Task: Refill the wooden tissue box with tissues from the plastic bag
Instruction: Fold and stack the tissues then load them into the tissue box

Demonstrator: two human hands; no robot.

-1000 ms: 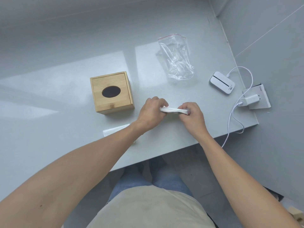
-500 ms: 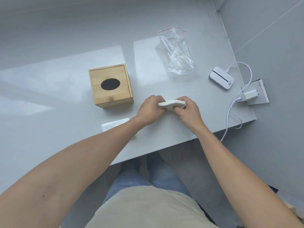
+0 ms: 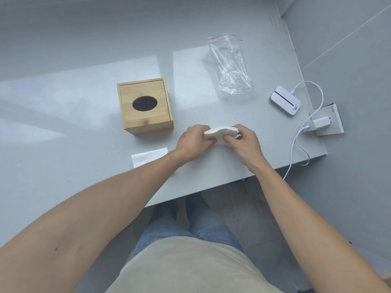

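A white stack of tissues [image 3: 220, 133] is pinched between my left hand [image 3: 193, 142] and my right hand [image 3: 243, 142], just above the grey table, and it is bent into an arch. The wooden tissue box [image 3: 145, 105] stands closed to the left of my hands, its dark oval slot facing up. The clear plastic bag [image 3: 229, 66] with a red zip strip lies crumpled and looks empty at the back. A flat white sheet [image 3: 149, 158] lies on the table beside my left forearm.
A small white device [image 3: 285, 100] sits at the right, cabled to a white charger [image 3: 319, 123] plugged into a socket plate [image 3: 336, 121]. The table's front edge [image 3: 211, 191] runs just under my wrists. A wall rises at the right.
The tissue stack went from flat and stretched between my hands to squeezed into a curved fold. Both hands have come closer together.
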